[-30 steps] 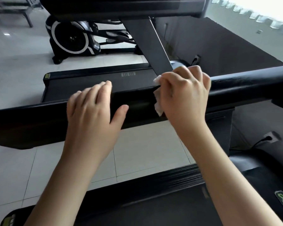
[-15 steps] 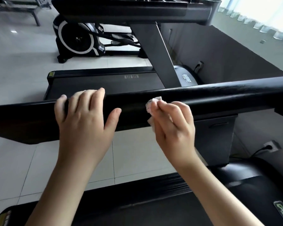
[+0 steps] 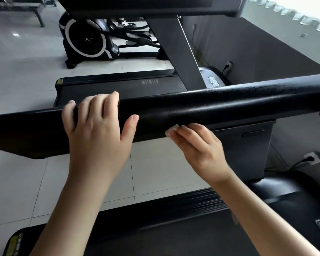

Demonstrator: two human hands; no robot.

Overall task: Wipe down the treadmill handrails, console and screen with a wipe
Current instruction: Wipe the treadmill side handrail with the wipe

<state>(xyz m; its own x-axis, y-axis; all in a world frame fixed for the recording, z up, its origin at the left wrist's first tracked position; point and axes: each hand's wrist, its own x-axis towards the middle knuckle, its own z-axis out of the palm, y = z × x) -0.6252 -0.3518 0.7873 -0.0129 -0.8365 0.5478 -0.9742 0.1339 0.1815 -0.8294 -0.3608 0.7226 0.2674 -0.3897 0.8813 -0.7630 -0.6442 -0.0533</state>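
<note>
A thick black handrail runs across the view from lower left to upper right. My left hand rests on it, fingers draped over the top and thumb against the near side. My right hand pinches a small white wipe and holds it against the rail's lower near edge, just right of the left thumb. Only a corner of the wipe shows past the fingertips. The treadmill's console is out of view.
A second treadmill stands beyond the rail, its grey upright rising to a console overhead. An elliptical trainer sits farther back. A low grey wall is on the right, with wall sockets. The belt lies below me.
My right hand has slid with the wipe from the top of the rail down its near side to the lower edge. The left hand kept its place on the rail.
</note>
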